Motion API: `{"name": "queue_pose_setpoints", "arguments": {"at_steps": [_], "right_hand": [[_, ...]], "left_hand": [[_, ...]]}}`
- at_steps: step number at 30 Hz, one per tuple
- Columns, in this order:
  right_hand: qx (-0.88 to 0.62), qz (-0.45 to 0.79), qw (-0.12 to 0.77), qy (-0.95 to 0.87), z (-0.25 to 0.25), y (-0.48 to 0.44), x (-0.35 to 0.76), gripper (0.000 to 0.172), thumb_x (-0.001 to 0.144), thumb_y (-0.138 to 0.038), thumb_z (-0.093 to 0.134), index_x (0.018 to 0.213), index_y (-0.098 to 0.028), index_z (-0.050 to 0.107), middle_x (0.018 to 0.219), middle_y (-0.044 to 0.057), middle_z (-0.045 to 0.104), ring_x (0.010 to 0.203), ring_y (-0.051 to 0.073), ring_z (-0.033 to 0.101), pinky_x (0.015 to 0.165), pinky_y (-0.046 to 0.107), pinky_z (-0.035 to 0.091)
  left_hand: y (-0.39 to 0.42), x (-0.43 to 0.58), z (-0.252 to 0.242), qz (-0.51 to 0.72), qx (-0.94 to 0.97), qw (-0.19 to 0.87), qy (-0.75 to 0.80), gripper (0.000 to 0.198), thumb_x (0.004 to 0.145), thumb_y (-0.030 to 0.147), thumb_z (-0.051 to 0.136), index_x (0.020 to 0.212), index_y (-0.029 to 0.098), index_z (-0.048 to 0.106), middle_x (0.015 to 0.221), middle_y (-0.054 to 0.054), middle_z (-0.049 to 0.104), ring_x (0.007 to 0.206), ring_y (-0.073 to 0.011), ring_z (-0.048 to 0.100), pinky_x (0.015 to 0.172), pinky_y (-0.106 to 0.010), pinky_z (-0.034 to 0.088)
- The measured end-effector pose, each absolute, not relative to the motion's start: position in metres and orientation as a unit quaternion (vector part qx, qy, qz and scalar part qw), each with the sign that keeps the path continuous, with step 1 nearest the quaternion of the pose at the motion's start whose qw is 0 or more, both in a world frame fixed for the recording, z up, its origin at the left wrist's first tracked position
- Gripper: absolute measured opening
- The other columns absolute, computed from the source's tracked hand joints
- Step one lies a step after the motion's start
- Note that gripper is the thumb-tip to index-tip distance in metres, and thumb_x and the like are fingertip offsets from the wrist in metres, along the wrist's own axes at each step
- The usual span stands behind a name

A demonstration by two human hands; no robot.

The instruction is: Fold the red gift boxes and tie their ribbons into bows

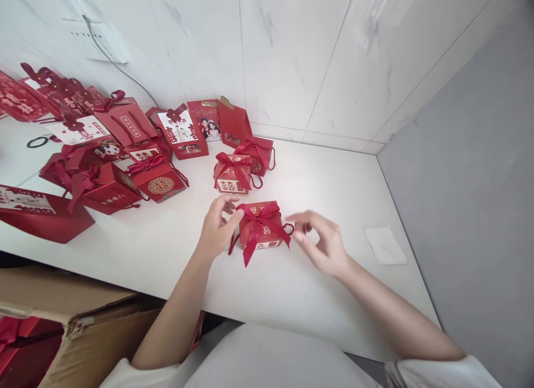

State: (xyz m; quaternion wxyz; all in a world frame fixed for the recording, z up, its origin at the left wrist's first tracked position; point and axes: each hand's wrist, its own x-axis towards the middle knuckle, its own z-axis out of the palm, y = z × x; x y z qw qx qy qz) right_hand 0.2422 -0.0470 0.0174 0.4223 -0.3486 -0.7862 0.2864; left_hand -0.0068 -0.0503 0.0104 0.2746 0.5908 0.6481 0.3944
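A small red gift box (267, 235) with a tied red ribbon bow (261, 218) sits on the white table in front of me, a cord loop at each side. My left hand (219, 224) is at its left edge, fingers curved and apart, thumb beside the ribbon; I see nothing held in it. Just off the box's right side is my right hand (321, 240), thumb and fingers apart and slightly blurred, close to the right cord loop. Behind the box stands another bowed red gift box (232, 173), with a further red box (258, 154) beside it.
Several red gift boxes (161, 185) and bags crowd the table's left side. A white paper (386, 246) lies at the right. An open cardboard box (95, 321) with red boxes inside stands at lower left. A tiled wall (292, 59) backs the white table (325, 304).
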Motion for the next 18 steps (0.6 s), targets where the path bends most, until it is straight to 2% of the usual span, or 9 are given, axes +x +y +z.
{"name": "queue_pose_setpoints", "arguments": {"at_steps": [3,5,7,9,13,15,18], "right_hand": [[-0.409,0.357,0.424,-0.725,0.024,-0.019,0.238,0.023,0.096,-0.041,0.052,0.108,-0.025,0.063,0.109,0.007,0.064,0.102,0.021,0.061,0.087,0.036,0.049],[-0.404,0.436,0.376,-0.711,0.022,-0.001,0.231,0.027,0.094,-0.045,0.054,0.113,-0.027,0.062,0.124,0.006,0.059,0.118,0.021,0.055,0.097,0.039,0.046],[-0.381,0.519,0.322,-0.694,0.016,0.009,0.225,0.028,0.091,-0.047,0.058,0.110,-0.027,0.062,0.131,0.006,0.055,0.120,0.022,0.055,0.100,0.041,0.046],[-0.346,0.588,0.291,-0.671,0.010,0.014,0.220,0.025,0.088,-0.046,0.064,0.097,-0.023,0.063,0.137,0.007,0.052,0.115,0.021,0.060,0.097,0.040,0.048],[-0.307,0.642,0.268,-0.650,0.009,0.014,0.217,0.030,0.086,-0.045,0.067,0.075,-0.018,0.060,0.142,0.008,0.049,0.112,0.020,0.062,0.095,0.036,0.049],[-0.308,0.647,0.252,-0.650,0.010,0.015,0.217,0.033,0.087,-0.047,0.065,0.074,-0.017,0.061,0.142,0.007,0.049,0.109,0.020,0.063,0.090,0.035,0.051],[-0.310,0.648,0.235,-0.655,0.010,0.019,0.217,0.034,0.088,-0.049,0.063,0.077,-0.018,0.068,0.140,0.007,0.049,0.109,0.021,0.063,0.088,0.035,0.052]], "left_hand": [[-0.051,0.001,0.010,0.408,0.619,0.297,0.602,0.018,0.083,0.032,0.060,0.100,0.024,0.062,0.126,-0.007,0.053,0.120,-0.0233,0.053,0.097,-0.038,0.047],[-0.052,0.005,0.011,0.409,0.622,0.330,0.581,0.011,0.084,0.031,0.060,0.093,0.023,0.062,0.134,-0.007,0.050,0.129,-0.0246,0.048,0.104,-0.041,0.044],[-0.052,0.006,0.011,0.406,0.621,0.359,0.567,0.011,0.085,0.032,0.061,0.089,0.022,0.062,0.139,-0.008,0.048,0.134,-0.0260,0.044,0.107,-0.043,0.043],[-0.051,0.002,0.013,0.406,0.621,0.388,0.547,0.014,0.084,0.035,0.063,0.086,0.021,0.062,0.142,-0.009,0.047,0.136,-0.0278,0.044,0.109,-0.045,0.042],[-0.045,-0.014,0.018,0.384,0.639,0.475,0.467,0.021,0.087,0.040,0.060,0.083,0.020,0.066,0.145,-0.008,0.049,0.135,-0.0306,0.046,0.109,-0.047,0.044],[-0.042,-0.020,0.020,0.367,0.654,0.482,0.453,0.032,0.091,0.046,0.053,0.080,0.021,0.069,0.143,-0.008,0.053,0.134,-0.0308,0.047,0.110,-0.047,0.043],[-0.037,-0.026,0.022,0.356,0.657,0.438,0.500,0.047,0.095,0.051,0.043,0.071,0.020,0.069,0.140,-0.006,0.055,0.131,-0.0283,0.049,0.112,-0.044,0.040]]}}
